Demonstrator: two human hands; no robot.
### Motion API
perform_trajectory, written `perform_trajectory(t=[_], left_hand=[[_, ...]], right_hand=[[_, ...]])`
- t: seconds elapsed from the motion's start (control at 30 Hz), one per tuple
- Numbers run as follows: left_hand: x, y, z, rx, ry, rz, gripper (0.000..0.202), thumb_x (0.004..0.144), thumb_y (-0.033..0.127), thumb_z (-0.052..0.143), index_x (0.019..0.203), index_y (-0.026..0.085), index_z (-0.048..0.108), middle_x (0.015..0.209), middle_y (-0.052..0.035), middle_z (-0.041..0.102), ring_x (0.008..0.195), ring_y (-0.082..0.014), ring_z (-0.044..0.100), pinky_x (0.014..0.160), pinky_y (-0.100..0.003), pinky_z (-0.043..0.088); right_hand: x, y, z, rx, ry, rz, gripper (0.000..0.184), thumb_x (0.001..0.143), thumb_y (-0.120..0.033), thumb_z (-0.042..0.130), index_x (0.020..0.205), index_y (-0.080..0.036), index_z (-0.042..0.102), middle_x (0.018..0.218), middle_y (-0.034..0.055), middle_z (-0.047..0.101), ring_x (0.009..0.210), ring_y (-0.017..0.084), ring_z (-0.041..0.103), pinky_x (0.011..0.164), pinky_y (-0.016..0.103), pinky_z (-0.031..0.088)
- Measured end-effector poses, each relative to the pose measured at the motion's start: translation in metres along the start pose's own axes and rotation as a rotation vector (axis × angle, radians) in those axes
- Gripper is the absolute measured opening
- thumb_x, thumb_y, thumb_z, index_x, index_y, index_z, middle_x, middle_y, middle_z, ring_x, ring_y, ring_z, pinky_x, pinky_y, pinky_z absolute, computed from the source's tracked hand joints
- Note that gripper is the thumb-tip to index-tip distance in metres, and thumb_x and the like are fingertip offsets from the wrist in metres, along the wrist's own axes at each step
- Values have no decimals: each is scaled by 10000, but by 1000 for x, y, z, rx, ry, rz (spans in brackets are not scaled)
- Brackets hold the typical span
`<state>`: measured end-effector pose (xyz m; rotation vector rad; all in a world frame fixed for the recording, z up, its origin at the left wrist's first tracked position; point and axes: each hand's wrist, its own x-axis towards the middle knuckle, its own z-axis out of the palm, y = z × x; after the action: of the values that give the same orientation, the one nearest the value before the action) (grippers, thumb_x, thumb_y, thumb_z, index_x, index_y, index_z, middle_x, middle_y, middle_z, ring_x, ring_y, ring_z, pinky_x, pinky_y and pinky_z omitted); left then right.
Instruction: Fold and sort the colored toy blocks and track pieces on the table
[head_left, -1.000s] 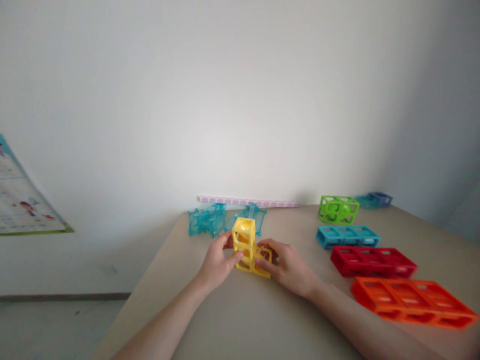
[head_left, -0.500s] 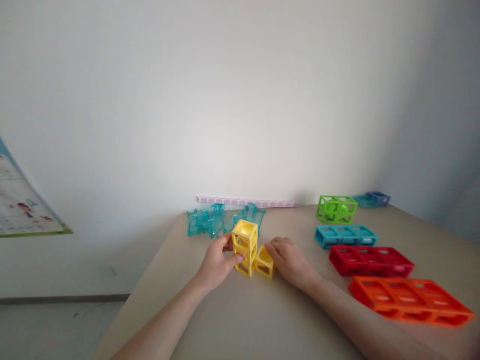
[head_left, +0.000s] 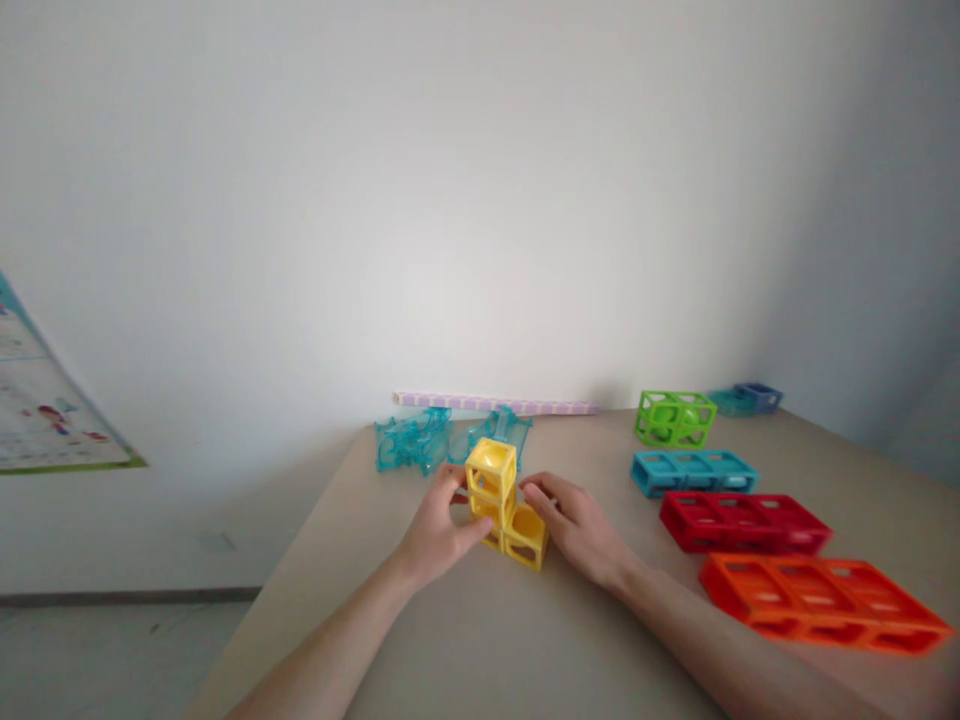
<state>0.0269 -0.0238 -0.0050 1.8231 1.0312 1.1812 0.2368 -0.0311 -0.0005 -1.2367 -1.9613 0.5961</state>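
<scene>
A stack of yellow open-frame cubes (head_left: 491, 482) stands upright on the table, its top face dished. My left hand (head_left: 439, 530) is closed on the stack from the left, thumb across its lower front and fingers behind. Against the stack's lower right side sits another yellow cube (head_left: 527, 540), so the pieces form an L. My right hand (head_left: 581, 525) is beside that cube's right and back side, fingers curved and slightly apart. Its thumb and forefinger tips are close to the stack; whether they touch it is unclear. Its other fingers are partly hidden.
To the right lie rows of blue (head_left: 694, 473), red (head_left: 742, 522) and orange (head_left: 821, 600) cube frames. Behind them are a green block (head_left: 675, 418) and a dark blue piece (head_left: 759, 397). Clear teal pieces (head_left: 412, 440) and a purple patterned strip (head_left: 495, 404) lie near the wall.
The lower right yellow cube has turned and shifted slightly toward me against the stack. My right hand's thumb and forefinger have parted and moved left toward the stack. My left hand keeps its hold.
</scene>
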Motion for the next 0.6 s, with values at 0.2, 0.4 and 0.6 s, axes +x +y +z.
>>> perform_trajectory(t=[0.2,0.4,0.6], left_hand=[[-3,0,7,-205,-229,-167,577,658,170,768,1192,179,551,1128,-93,679,1006,-253,645,878,-381,501],[-4,-1,9,-143,-235,-170,587,633,252,813,1171,173,592,1105,-76,691,1015,-266,632,888,-374,486],[-4,4,8,-154,-264,-162,477,710,338,761,1132,169,617,1082,-72,693,967,-239,637,866,-349,486]], right_hand=[[-7,-11,-6,124,5,-76,405,904,-436,522,1232,-199,509,1009,70,658,869,196,598,767,336,478],[-11,-8,-5,78,111,-239,607,881,-331,574,1423,-258,310,1171,75,604,980,210,564,888,394,459],[-12,-10,-7,52,102,-475,555,909,-250,543,1420,-305,333,1357,82,480,1249,237,437,1036,410,382]])
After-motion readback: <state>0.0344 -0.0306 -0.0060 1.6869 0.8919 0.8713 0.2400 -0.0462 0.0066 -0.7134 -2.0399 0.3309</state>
